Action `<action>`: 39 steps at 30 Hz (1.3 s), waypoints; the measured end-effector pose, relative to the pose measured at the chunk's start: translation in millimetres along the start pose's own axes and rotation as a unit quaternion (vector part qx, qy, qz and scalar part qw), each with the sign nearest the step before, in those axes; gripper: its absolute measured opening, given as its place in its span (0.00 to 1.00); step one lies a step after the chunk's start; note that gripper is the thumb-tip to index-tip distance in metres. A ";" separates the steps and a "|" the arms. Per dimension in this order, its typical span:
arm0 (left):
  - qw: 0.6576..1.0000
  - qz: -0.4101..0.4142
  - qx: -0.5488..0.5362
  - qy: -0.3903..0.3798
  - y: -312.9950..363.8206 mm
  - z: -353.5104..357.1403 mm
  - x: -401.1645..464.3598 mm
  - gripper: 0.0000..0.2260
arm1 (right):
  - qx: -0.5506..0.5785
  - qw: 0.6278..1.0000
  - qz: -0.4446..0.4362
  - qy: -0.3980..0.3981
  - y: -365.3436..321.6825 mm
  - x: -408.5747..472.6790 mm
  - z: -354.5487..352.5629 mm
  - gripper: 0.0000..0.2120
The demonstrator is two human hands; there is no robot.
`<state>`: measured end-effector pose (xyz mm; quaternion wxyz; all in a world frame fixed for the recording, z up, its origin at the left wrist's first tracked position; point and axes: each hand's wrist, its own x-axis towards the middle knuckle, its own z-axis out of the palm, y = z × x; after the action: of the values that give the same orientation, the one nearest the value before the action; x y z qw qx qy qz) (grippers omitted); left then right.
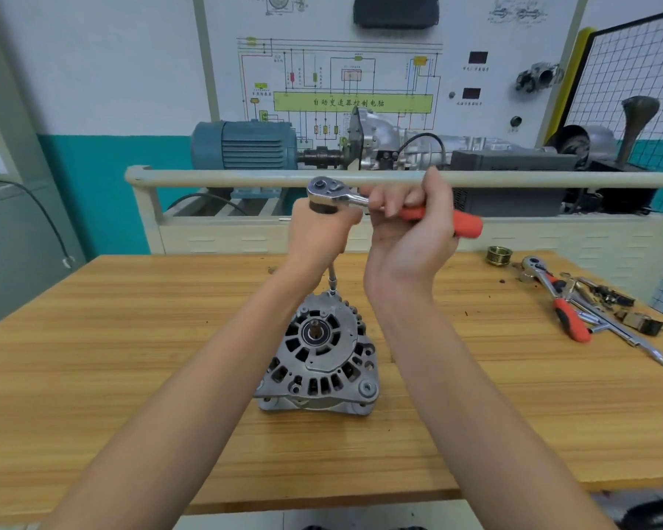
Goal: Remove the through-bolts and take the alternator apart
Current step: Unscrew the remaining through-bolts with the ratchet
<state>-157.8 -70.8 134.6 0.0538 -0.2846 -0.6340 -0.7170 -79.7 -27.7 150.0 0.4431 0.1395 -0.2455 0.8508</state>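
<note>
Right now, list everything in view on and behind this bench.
silver cast-metal alternator: one, bench centre, shaft up
red-handled chrome ratchet: one, held above the alternator, extension reaching down to its top edge
second red-handled ratchet: one, bench right
loose steel tools and small parts: several, bench right
brass grooved pulley: one, far right edge
wooden bench: one
blue electric motor: one, behind the bench
left hand: grips ratchet head
right hand: grips ratchet handle

Both forearms are stretched forward and up, wrists close together. The left hand is curled tight under the ratchet head; the right hand is wrapped round its handle.
</note>
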 end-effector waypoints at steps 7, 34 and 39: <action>1.000 0.004 0.009 -0.006 0.2 0.8 -0.7 0.13 | -0.013 0.998 -0.022 -0.053 -3.1 1.1 0.0 0.17; 0.998 0.022 -0.001 -0.059 -1.9 -4.6 0.5 0.14 | 0.003 0.987 0.158 -0.016 -17.6 39.8 3.7 0.22; 0.981 0.045 0.003 -0.186 -0.1 -7.1 -3.0 0.15 | 0.010 0.940 0.339 -0.032 -23.3 74.5 10.5 0.25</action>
<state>-157.8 -78.3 132.9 -0.0323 -0.4415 -0.6212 -0.6466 -102.7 29.0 199.6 0.1187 0.0790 -0.2839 0.9482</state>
